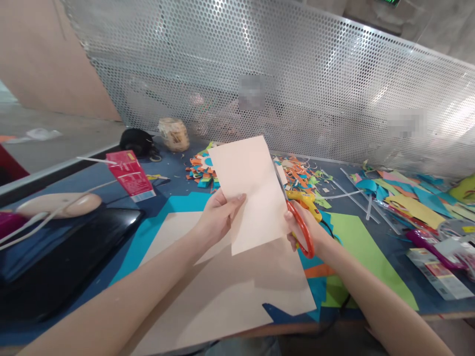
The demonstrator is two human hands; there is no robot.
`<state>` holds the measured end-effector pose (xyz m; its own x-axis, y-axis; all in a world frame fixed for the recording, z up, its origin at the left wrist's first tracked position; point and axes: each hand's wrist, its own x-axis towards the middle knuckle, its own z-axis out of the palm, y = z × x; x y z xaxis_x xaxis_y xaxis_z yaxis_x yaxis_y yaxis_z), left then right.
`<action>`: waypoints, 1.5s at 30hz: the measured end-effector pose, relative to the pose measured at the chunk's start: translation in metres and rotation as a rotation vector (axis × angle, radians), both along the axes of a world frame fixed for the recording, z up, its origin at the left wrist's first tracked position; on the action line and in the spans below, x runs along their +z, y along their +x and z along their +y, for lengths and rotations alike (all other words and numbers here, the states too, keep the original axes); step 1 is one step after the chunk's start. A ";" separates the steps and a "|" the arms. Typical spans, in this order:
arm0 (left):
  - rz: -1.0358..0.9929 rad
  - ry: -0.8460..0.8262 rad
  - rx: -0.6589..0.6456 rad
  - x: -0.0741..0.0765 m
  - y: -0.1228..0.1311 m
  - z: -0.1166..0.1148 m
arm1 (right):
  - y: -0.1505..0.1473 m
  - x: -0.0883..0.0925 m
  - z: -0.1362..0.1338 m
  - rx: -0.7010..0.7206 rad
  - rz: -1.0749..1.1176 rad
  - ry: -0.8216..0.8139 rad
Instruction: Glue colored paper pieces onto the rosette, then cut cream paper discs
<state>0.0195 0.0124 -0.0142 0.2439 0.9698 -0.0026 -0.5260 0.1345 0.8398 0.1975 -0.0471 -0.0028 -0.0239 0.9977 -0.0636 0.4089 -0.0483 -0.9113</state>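
Observation:
My left hand [222,212] pinches a cream sheet of paper [252,183] near its left edge, thumb on top. The sheet is raised and tilted above the table. On its right side, my right hand [302,222] is closed on orange-handled scissors [306,237]. Their blades run up along the sheet's right edge and are partly hidden behind it, so I cannot tell whether they touch it. Beneath both hands lies a larger cream sheet [222,291] with a notch cut in its front edge. Blue paper [128,257] and green paper [365,252] stick out from under it.
Left stand a red drink carton [129,173], a beige device with a cord [63,203] and a black glossy tray [70,262]. Behind are cut paper scraps [297,173], a yellow glue gun [306,200] and a perforated metal panel [315,84]. Coloured scraps [415,193] pile up right.

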 end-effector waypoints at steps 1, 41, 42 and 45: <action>0.010 -0.001 0.001 0.000 0.000 0.000 | 0.000 0.000 0.000 -0.004 -0.005 0.001; 0.004 -0.014 0.014 0.002 0.001 -0.001 | 0.004 0.006 -0.004 0.011 -0.141 0.078; 0.003 -0.013 0.018 0.002 0.001 -0.001 | 0.004 0.007 -0.005 0.010 -0.137 0.071; -0.003 -0.006 0.017 0.003 0.001 -0.002 | 0.002 0.009 -0.006 0.002 -0.118 0.044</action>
